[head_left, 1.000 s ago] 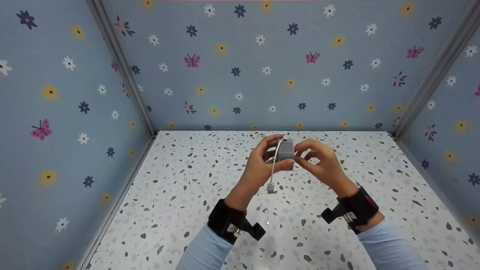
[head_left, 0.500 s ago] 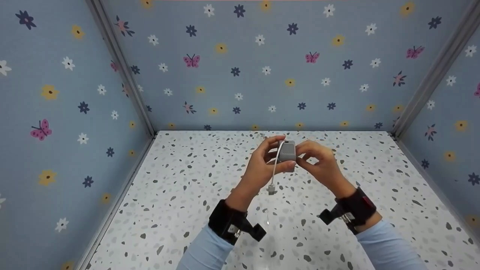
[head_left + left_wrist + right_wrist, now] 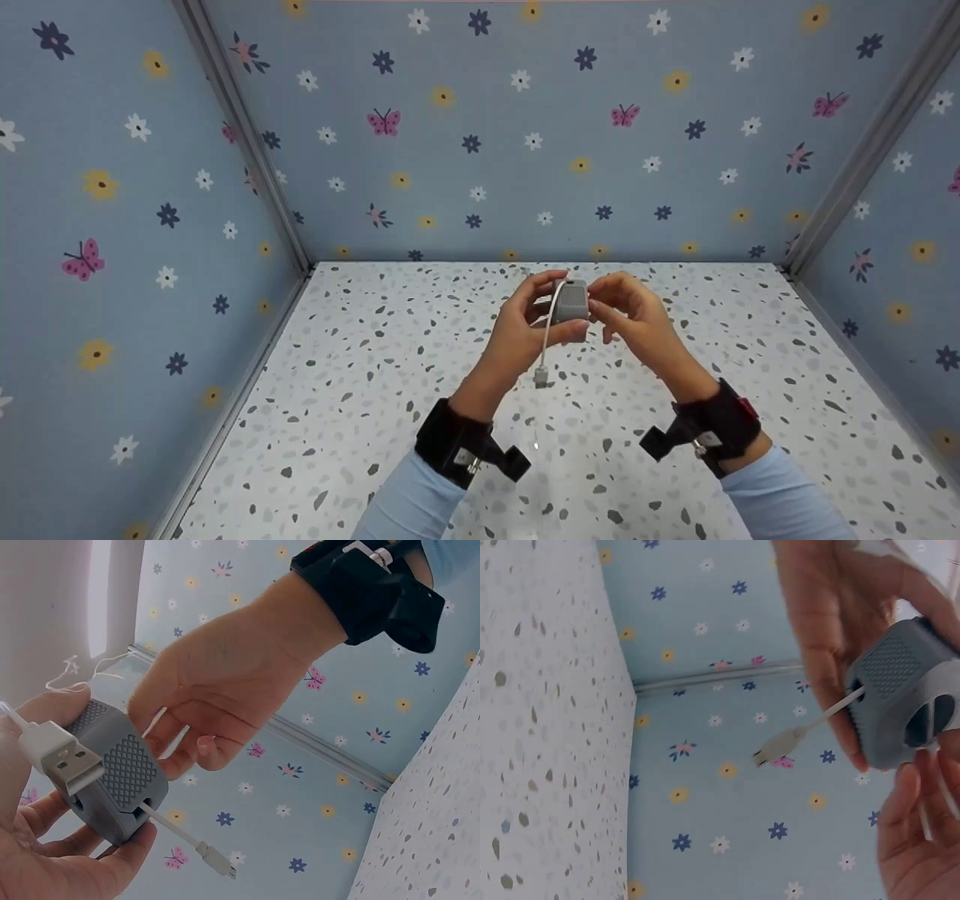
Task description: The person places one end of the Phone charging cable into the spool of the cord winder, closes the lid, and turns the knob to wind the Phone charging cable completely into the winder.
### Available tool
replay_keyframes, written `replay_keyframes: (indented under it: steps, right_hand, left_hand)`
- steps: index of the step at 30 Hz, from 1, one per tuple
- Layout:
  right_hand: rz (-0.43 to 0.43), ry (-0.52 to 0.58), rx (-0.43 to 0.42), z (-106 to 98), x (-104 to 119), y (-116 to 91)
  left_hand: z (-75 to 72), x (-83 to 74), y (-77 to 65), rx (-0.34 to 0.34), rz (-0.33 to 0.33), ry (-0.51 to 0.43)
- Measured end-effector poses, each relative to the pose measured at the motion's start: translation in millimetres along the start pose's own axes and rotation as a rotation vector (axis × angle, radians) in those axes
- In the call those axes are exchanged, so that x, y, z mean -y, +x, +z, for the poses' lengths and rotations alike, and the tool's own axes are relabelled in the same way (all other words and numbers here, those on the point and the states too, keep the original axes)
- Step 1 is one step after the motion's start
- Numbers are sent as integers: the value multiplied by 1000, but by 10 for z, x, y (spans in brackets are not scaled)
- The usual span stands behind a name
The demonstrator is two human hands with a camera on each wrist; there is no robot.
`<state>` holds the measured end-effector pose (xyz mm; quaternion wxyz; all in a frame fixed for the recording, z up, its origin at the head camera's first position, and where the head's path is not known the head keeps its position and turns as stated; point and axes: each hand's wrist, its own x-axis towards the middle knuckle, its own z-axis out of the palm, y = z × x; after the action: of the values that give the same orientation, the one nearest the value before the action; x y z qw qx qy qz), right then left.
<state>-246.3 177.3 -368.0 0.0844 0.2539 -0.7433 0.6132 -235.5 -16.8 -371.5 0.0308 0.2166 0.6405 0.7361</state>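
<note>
My left hand (image 3: 517,322) grips a small grey box (image 3: 572,300) with patterned sides, thumb below and fingers above. A white cable leaves the box; its USB plug (image 3: 541,375) hangs down in the head view. The left wrist view shows a large USB plug (image 3: 75,766) in front of the box and a smaller plug (image 3: 216,861) on a short lead. My right hand (image 3: 637,315) has its thumb and index finger curled at the box's right side, pinching there. A round dark opening (image 3: 928,720) with a pale rim faces the right fingers, which partly hide it.
Both hands are raised over a white speckled table (image 3: 360,420). Blue flowered panels (image 3: 480,150) stand behind and at both sides, joined by grey metal posts (image 3: 247,135). A thin white cord (image 3: 64,675) shows behind the box in the left wrist view.
My right thumb has risen along the box's side and the right fingers have shifted, with lower fingers now showing beneath. The left hand and the box have stayed almost in place.
</note>
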Motion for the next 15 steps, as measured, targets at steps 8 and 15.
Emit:
replay_keyframes:
  steps: [8,15]
  right_hand:
    - [272,62,58,-19,116,16]
    - [202,-7,-20,26,109,-13]
  left_hand:
    - [7,13,2,-1,2,-10]
    - [20,36,3,-6,0,-3]
